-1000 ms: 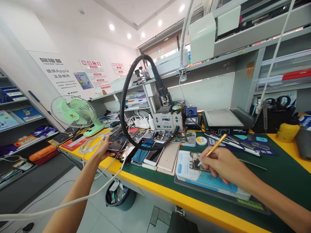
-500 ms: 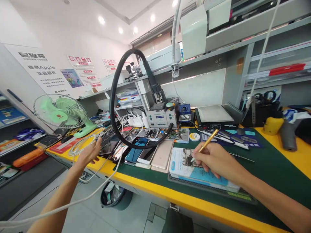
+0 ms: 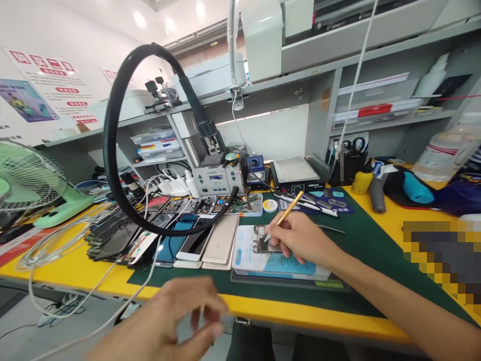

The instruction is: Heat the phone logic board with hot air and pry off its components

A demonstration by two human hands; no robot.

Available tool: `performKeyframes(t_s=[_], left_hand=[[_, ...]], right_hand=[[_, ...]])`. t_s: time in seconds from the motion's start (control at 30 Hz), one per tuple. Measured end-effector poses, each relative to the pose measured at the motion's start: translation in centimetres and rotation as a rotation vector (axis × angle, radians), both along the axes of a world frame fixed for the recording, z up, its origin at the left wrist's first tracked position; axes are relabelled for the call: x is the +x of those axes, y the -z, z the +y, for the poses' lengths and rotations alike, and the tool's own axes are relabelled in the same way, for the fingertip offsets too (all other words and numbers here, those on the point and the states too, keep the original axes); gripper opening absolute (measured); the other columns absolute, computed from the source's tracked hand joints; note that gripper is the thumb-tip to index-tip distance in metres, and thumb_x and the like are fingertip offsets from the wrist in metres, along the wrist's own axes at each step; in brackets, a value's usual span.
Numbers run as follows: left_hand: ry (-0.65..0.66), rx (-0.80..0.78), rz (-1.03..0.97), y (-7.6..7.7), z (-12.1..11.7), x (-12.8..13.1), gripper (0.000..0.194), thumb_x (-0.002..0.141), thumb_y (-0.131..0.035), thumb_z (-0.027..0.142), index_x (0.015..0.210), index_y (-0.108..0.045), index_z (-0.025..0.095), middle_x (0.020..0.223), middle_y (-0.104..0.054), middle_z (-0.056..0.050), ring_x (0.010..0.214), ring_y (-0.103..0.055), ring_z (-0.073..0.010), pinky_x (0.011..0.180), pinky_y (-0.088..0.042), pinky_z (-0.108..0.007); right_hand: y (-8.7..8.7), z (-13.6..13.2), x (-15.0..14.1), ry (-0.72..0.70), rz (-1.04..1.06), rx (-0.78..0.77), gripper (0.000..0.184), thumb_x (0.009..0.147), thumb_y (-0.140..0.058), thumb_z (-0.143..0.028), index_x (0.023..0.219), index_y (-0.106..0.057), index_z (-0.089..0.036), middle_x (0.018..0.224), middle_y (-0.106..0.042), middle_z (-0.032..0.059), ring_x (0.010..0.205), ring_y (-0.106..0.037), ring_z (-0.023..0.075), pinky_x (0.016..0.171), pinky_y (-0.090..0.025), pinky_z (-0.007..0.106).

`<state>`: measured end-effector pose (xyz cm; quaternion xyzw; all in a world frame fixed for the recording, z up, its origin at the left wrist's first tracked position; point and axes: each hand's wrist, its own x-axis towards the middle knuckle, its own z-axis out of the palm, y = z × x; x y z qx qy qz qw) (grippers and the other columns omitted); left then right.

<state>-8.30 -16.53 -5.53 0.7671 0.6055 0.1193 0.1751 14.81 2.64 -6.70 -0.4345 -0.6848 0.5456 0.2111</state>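
My right hand (image 3: 300,238) grips a slim gold pen-like tool (image 3: 291,208) with a pale tip. That tip meets or hovers just over a small circuit board (image 3: 262,244); I cannot tell if it touches. The board lies on a white and blue flat box (image 3: 244,253), partly hidden by my fingers. Beneath the box is a dark mesh-edged tray (image 3: 263,279). In front of the bench's yellow edge, my left hand (image 3: 176,316) is slightly blurred in the air. Its fingers are loosely curled, thumb apart, with nothing between them.
Several phones and phone parts lie left of the box, including a gold phone back (image 3: 221,240). A black hose (image 3: 108,135) loops above them from a grey soldering station (image 3: 216,180). White cables (image 3: 48,245) hang over the left edge. Tweezers (image 3: 330,228) lie behind my right hand.
My left hand has come from beside the cables at the left to the front of the bench. The view has turned right. My right hand stays at the board with the gold tool.
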Motion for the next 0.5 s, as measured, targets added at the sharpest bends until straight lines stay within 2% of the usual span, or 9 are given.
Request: performKeyframes(t_s=[0.03, 0.07, 0.1, 0.17, 0.23, 0.33, 0.5], left_hand=[[0.030, 0.100, -0.008, -0.7, 2.1, 0.9, 0.022, 0.095, -0.055, 0.031, 0.114, -0.065, 0.028, 0.101, -0.070, -0.003, 0.091, -0.066, -0.0148, 0.085, -0.054, -0.026], [0.122, 0.225, -0.025, -1.2, 4.3, 1.6, 0.026, 0.092, -0.059, 0.032, 0.116, -0.062, 0.025, 0.105, -0.068, -0.006, 0.094, -0.065, -0.0172, 0.085, -0.054, -0.028], [0.171, 0.285, -0.012, -1.5, 6.6, 2.0, 0.034, 0.089, -0.062, 0.032, 0.121, -0.059, 0.022, 0.114, -0.066, -0.009, 0.104, -0.063, -0.0207, 0.093, -0.053, -0.033], [0.272, 0.335, 0.041, -1.4, 10.6, 2.2, 0.050, 0.083, -0.067, 0.031, 0.130, -0.055, 0.019, 0.128, -0.062, -0.013, 0.119, -0.057, -0.0267, 0.107, -0.047, -0.043], [0.345, 0.343, 0.084, -0.7, 13.7, 2.1, 0.064, 0.079, -0.070, 0.036, 0.136, -0.051, 0.016, 0.134, -0.058, -0.015, 0.125, -0.054, -0.0297, 0.110, -0.044, -0.047], [0.389, 0.326, 0.139, 0.5, 15.9, 1.9, 0.065, 0.078, -0.069, 0.040, 0.135, -0.052, 0.014, 0.129, -0.060, -0.015, 0.121, -0.055, -0.0316, 0.107, -0.045, -0.050], [0.399, 0.320, 0.087, 1.9, 16.1, 1.4, 0.064, 0.078, -0.067, 0.040, 0.135, -0.051, 0.016, 0.125, -0.063, -0.014, 0.115, -0.059, -0.0314, 0.105, -0.045, -0.052]], right_hand=[[-0.1, 0.0, 0.0, -0.010, -0.002, 0.004, 0.013, 0.089, -0.056, -0.027, 0.085, -0.058, -0.014, 0.065, -0.064, -0.0004, 0.034, -0.045, 0.0044, 0.027, -0.034, 0.016], [-0.2, -0.1, 0.1, -0.019, -0.001, 0.007, 0.014, 0.090, -0.056, -0.027, 0.084, -0.058, -0.014, 0.062, -0.063, -0.0014, 0.032, -0.042, 0.0035, 0.027, -0.034, 0.016], [-0.2, -0.1, 0.1, -0.025, 0.002, 0.008, 0.015, 0.090, -0.056, -0.028, 0.083, -0.057, -0.014, 0.061, -0.062, -0.0021, 0.031, -0.041, 0.0031, 0.027, -0.033, 0.015], [-0.3, -0.2, 0.1, -0.026, 0.013, 0.000, 0.015, 0.089, -0.057, -0.029, 0.083, -0.057, -0.015, 0.062, -0.062, -0.0021, 0.032, -0.043, 0.0034, 0.027, -0.033, 0.015], [-0.2, -0.1, 0.2, -0.020, 0.026, -0.008, 0.016, 0.088, -0.059, -0.030, 0.081, -0.057, -0.015, 0.065, -0.064, -0.0012, 0.034, -0.047, 0.0043, 0.027, -0.033, 0.015], [0.2, 0.2, 0.2, -0.021, 0.057, -0.010, 0.017, 0.087, -0.059, -0.031, 0.082, -0.058, -0.015, 0.071, -0.066, 0.0013, 0.039, -0.052, 0.0066, 0.027, -0.036, 0.016], [0.5, 0.4, 0.2, -0.022, 0.045, -0.033, 0.017, 0.087, -0.059, -0.034, 0.084, -0.058, -0.017, 0.077, -0.069, 0.0016, 0.043, -0.056, 0.0073, 0.028, -0.035, 0.015]])
